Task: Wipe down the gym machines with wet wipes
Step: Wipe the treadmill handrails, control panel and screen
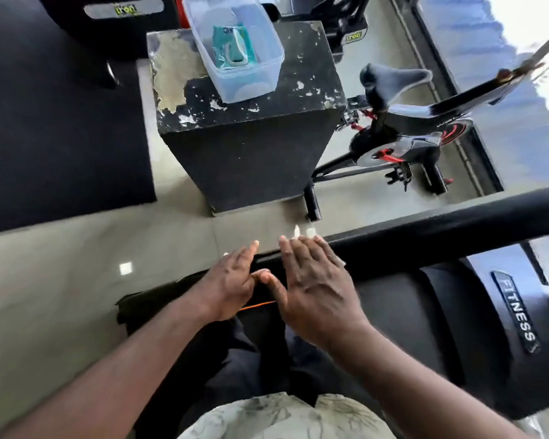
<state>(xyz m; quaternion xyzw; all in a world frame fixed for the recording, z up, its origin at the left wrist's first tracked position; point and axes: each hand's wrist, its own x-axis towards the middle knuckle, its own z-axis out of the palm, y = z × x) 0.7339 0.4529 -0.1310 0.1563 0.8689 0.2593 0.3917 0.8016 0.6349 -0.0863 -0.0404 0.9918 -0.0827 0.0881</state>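
Note:
My left hand (227,282) and my right hand (311,280) hover side by side with straight, spread fingers over the end of a black treadmill rail (441,226). Neither hand holds a wipe. The thumbs nearly touch. A teal pack of wet wipes (233,45) lies inside a clear plastic tub (260,74) that stands on a worn black box (248,128) ahead of me. The treadmill deck with a "FITNESS" label (515,310) runs to my right.
A black and red exercise bike (403,134) stands right of the box. A black floor mat (57,147) covers the left side. Another dark machine with an "iron" label (124,9) sits at the top left. Grey tiled floor (61,280) lies in front.

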